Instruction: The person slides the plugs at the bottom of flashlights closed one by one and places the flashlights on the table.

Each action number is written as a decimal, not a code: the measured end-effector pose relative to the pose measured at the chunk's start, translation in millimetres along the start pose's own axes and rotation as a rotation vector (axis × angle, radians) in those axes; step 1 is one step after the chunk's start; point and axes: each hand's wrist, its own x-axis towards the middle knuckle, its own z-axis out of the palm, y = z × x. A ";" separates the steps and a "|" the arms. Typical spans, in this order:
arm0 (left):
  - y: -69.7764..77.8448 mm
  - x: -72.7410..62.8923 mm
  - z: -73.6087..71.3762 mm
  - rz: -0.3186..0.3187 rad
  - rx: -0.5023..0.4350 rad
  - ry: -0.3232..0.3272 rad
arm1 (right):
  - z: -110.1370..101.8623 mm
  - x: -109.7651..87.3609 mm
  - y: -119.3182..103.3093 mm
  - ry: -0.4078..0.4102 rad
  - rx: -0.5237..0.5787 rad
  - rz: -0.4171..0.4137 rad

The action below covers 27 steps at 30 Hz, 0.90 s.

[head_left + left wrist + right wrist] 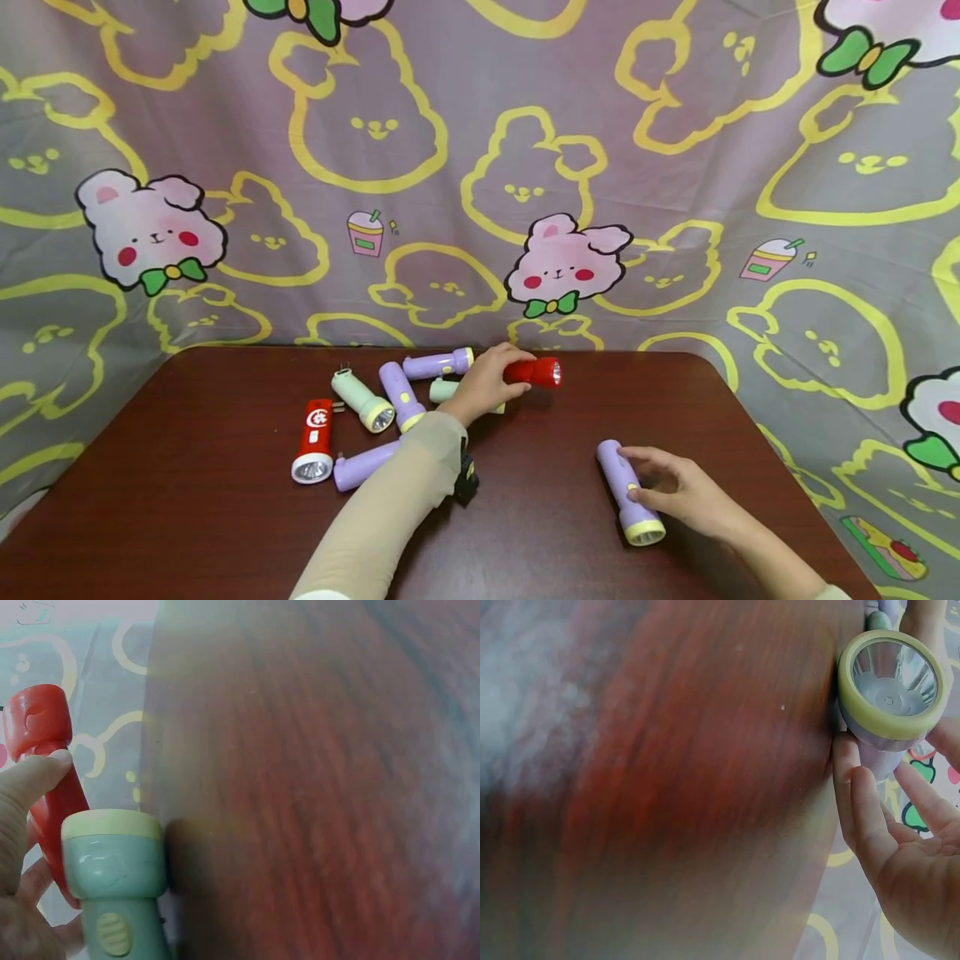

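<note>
At the back of the table, my left hand grips a red flashlight, lens end pointing right. Beneath that hand lies a pale green flashlight, partly hidden; its yellow-rimmed head fills the lower left of the left wrist view. Toward the right, my right hand holds a purple flashlight with thumb and fingers on its body. Its yellow-rimmed lens faces the camera in the right wrist view. Whether it touches the table cannot be told.
Left of the left arm lie a red-and-white flashlight, a green flashlight and purple flashlights. Another purple flashlight is partly covered by the left sleeve. A patterned cloth hangs behind the brown table.
</note>
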 end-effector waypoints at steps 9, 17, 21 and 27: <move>14.9 -9.2 -21.9 0.060 0.048 -0.068 | -0.4 0.8 -1.1 0.000 -0.013 -0.020; 30.8 -28.9 -41.7 0.151 0.135 -0.181 | -0.2 1.0 -2.8 0.020 -0.072 -0.089; 40.6 -39.9 -49.2 0.234 0.174 -0.209 | 0.1 1.9 -9.6 0.092 -0.165 -0.089; 51.6 -55.9 -53.5 0.321 0.199 -0.255 | -0.8 3.7 -26.0 0.169 -0.196 0.007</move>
